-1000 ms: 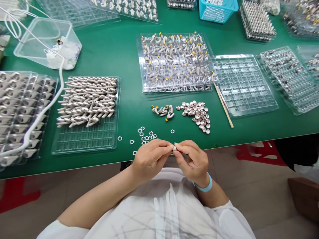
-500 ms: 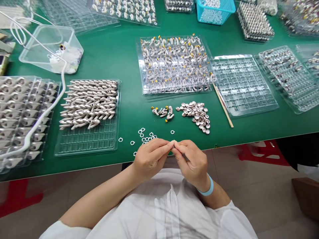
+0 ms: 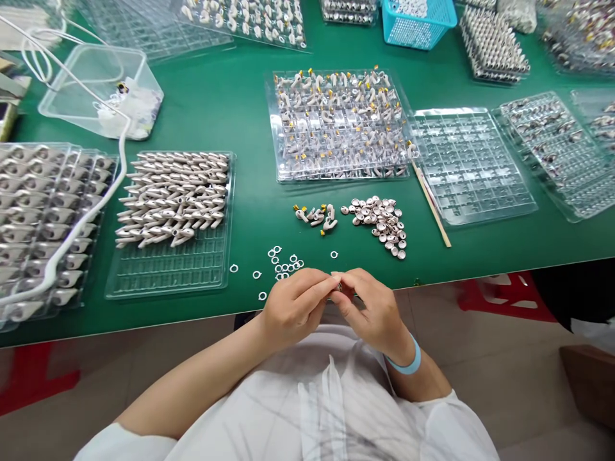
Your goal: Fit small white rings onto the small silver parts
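Note:
My left hand (image 3: pixel 294 306) and my right hand (image 3: pixel 369 312) meet at the table's front edge, each closed in a pinch. Between their fingertips is a small earbud part (image 3: pixel 339 287), mostly covered by the fingers, so its exact shape is hidden. Just beyond the left hand lie several loose white rings (image 3: pixel 293 258), with a single white ring (image 3: pixel 334 255) apart from them. Farther off sit a few curved earbud pieces (image 3: pixel 317 216) with yellow tabs. To their right is a loose heap of small round earbud shells (image 3: pixel 382 221), light metallic in colour.
A tray of curved pieces (image 3: pixel 336 125) stands ahead, beside a clear plastic tray (image 3: pixel 475 163) and a thin wooden stick (image 3: pixel 432 205). Leftward are a tray of stem-like parts (image 3: pixel 175 198), a white cable (image 3: pixel 86 221) and a clear bin (image 3: pixel 57 96). A blue basket (image 3: pixel 418 29) stands at the back.
The small pale part showed between my fingertips a second ago; now the fingers cover most of it. My right wrist has shifted slightly right, and its fingers have changed position around the part.

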Tool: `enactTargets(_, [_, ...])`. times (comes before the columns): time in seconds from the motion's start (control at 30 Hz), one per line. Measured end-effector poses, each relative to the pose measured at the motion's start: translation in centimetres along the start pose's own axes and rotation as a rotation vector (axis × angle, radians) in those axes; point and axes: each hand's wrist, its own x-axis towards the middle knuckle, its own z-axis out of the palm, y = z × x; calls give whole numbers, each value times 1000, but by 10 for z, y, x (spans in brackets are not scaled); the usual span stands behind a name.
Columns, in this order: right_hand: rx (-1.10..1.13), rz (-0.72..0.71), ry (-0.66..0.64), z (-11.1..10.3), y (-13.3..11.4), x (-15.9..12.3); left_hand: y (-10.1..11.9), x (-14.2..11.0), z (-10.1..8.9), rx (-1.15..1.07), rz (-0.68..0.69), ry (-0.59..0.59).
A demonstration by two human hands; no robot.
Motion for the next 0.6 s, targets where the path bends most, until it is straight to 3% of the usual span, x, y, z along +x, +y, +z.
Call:
enactTargets(0.13, [-44, -95, 31, 2, 1, -1, 2, 0, 1, 42, -25, 6])
enactTargets(0.3, [-55, -115, 51, 1, 1, -1, 3, 4, -4, 33, -78, 2])
enactTargets(0.6, [-112, -183, 25, 0, 0, -1, -3, 2, -8, 109, 106, -120])
